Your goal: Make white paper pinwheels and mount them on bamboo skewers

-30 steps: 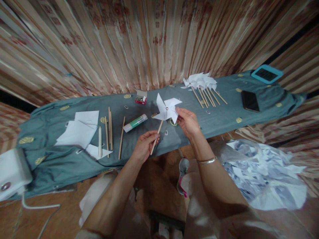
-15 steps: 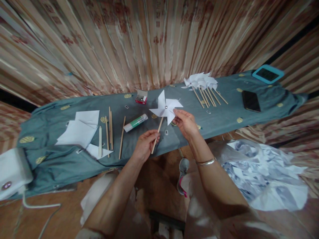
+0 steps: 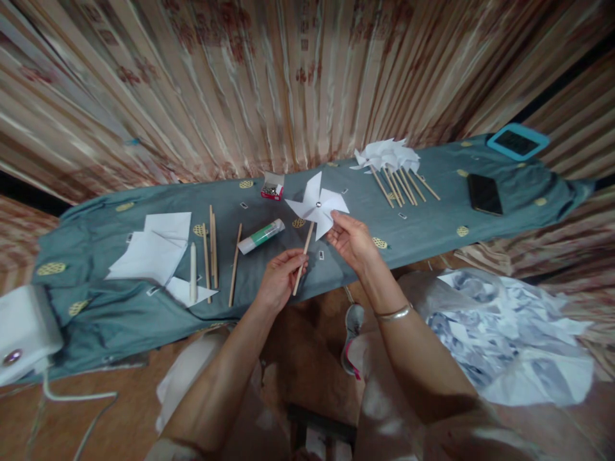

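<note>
Holding the paper pinwheel (image 3: 318, 205) by its wooden stick (image 3: 308, 241), the left hand (image 3: 280, 279) had its thumb and fingers clamped on the shaft, below the white blades. The pinwheel was in front of the person, seen against the middle of the grey-green cloth (image 3: 418, 238), its stick slanting down toward the person. A round, shiny pin head (image 3: 318, 205) showed at the centre of the blades.

The right hand (image 3: 354, 242) was at the lower right blade, its fingertips at the paper's edge; whether they pinched it or merely touched it could not be told from this view. A silver bangle (image 3: 396, 314) circled the right wrist.

A green-and-white tube (image 3: 262, 236) lay just left of the pinwheel, with an open red box (image 3: 273, 187) of small metallic items behind it. Further left were loose sticks (image 3: 214, 253), a white rod (image 3: 193, 272) and paper sheets (image 3: 144, 256).

Several other pinwheels (image 3: 390, 155) lay overlapped toward the back right, sticks pointing forward. A dark phone (image 3: 484, 194) and a blue-framed device (image 3: 517, 141) occupied the right end. Below the table's edge, at right, was a heap of white paper scraps (image 3: 504, 333).
</note>
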Tool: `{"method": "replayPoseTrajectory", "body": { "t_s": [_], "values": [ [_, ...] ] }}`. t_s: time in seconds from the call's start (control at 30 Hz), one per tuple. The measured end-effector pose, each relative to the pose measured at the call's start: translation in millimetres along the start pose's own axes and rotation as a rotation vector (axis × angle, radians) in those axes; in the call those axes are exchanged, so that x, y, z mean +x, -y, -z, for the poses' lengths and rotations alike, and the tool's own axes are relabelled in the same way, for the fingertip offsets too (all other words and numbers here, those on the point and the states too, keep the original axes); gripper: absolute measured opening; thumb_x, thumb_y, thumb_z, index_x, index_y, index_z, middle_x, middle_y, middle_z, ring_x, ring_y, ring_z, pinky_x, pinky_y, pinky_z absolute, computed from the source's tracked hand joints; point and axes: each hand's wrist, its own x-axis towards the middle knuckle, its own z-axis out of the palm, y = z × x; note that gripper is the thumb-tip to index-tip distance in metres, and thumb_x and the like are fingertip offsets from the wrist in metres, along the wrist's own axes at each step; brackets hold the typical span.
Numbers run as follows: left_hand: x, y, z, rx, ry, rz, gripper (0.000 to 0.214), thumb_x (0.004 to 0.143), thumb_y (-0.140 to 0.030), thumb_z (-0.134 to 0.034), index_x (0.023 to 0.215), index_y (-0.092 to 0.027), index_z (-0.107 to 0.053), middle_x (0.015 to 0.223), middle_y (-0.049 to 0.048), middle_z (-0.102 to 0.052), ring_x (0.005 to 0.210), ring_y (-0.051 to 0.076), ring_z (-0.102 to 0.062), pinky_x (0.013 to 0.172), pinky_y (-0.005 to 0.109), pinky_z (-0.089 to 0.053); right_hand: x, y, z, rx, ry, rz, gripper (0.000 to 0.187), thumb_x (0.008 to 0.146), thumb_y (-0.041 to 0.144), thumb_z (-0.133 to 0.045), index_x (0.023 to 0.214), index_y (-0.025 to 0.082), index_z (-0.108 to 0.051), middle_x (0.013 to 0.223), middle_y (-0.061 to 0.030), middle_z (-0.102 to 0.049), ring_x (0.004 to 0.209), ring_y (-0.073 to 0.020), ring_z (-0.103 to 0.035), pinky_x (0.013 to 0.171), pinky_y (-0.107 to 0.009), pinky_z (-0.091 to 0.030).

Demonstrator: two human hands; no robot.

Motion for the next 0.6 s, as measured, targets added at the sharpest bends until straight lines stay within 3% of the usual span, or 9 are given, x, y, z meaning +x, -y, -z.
{"method": "replayPoseTrajectory", "body": {
  "t_s": [0.6],
  "values": [
    [0.9,1.1,-0.1,-0.004,-0.004,-0.013,0.027,0.049,-0.016,-0.087,0.071,-0.012,-0.071,0.062,0.0002,-0.069,0.056,0.007,-0.061,0.057,0.016,-0.049,-5.5,-5.1,-7.0,0.044,0.038,-0.063,0.019,0.061,0.024,-0.085,0.068,0.019,-0.068,0.059,0.0026,-0.069,0.053,-0.0082,-0.061,0.049,-0.018,-0.047]
  ]
}}
